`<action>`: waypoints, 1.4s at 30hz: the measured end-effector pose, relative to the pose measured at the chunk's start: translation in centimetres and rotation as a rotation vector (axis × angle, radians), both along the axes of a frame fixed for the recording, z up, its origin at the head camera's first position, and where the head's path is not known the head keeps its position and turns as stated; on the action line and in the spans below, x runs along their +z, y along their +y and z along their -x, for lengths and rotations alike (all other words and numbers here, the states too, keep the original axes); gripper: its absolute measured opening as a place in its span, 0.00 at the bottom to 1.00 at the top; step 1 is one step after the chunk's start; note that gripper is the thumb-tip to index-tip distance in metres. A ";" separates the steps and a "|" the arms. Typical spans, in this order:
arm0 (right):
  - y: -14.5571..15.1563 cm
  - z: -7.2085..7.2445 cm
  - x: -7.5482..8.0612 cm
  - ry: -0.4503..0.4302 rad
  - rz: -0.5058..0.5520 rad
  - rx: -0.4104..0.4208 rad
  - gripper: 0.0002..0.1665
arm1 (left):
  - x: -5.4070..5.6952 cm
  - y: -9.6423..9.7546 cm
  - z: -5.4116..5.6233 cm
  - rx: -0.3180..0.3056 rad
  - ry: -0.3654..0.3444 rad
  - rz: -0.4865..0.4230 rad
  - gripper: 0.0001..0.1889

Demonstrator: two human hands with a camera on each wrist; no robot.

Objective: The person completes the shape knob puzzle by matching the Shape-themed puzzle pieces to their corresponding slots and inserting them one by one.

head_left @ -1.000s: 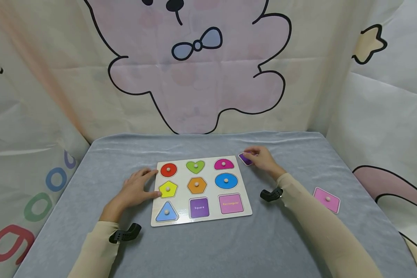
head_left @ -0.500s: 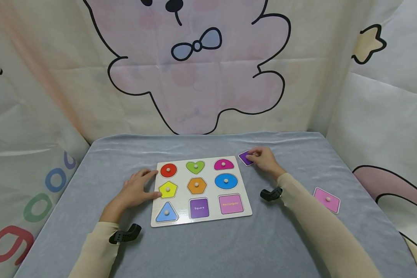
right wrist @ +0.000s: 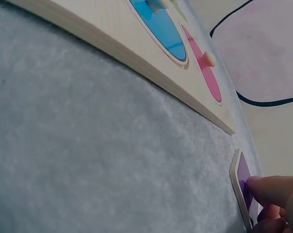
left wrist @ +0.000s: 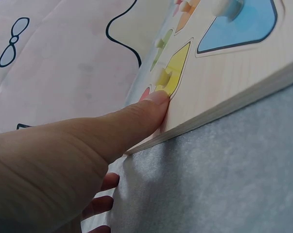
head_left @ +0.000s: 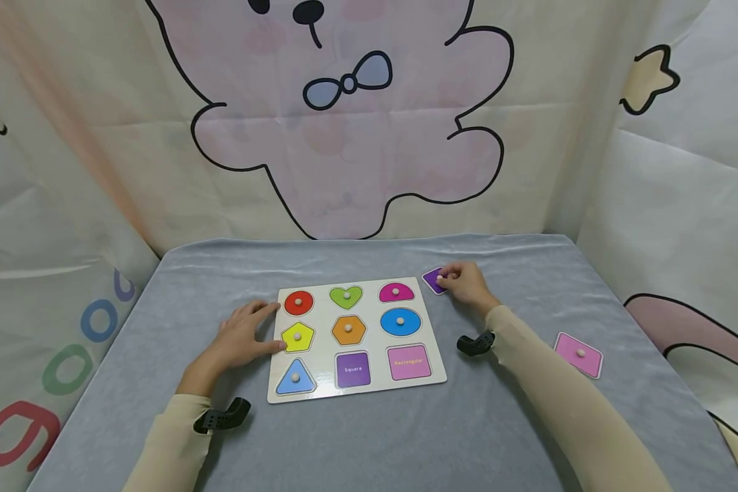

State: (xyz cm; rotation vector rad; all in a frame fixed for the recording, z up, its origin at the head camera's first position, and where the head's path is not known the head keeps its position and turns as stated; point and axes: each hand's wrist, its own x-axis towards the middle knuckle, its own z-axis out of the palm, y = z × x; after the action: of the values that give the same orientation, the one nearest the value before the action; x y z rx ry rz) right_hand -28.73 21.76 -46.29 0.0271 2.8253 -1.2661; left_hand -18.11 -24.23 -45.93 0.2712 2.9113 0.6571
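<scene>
In the head view, a white wooden puzzle board [head_left: 375, 290] with colourful knobbed shapes lies on the table. My left hand [head_left: 240, 338] rests at its left edge, fingers spread; the thumb [left wrist: 153, 104] presses on the board beside the yellow pentagon [left wrist: 178, 68]. Just past the board's far right corner, a purple square puzzle piece [head_left: 432, 279] lies on the cloth. My right hand [head_left: 467, 283] pinches at its knob with thumb and fingertips. In the right wrist view the fingers cover part of that purple piece [right wrist: 244, 167]. The labelled Square recess [head_left: 352, 379] and Rectangular recess [head_left: 408, 369] show no knobs.
A pink rectangular piece [head_left: 579, 355] with a knob lies to the right, near my right forearm [head_left: 566, 389]. Grey cloth [head_left: 369, 444] covers the table. Cartoon-printed sheets [head_left: 357, 150] hang behind and at both sides.
My right fingertips have shifted slightly right over the purple square, so more of its surface shows. The left hand and the board stay in place.
</scene>
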 end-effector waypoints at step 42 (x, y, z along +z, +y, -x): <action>-1.3 -1.7 2.5 0.111 0.061 0.193 0.10 | 0.3 0.0 0.0 0.004 0.003 -0.001 0.45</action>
State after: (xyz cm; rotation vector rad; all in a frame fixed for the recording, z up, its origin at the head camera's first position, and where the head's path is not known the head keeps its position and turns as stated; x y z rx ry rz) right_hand -27.04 20.50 -43.77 -0.3197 2.7944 -1.3472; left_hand -18.09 -24.21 -45.62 0.2668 2.9158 0.6589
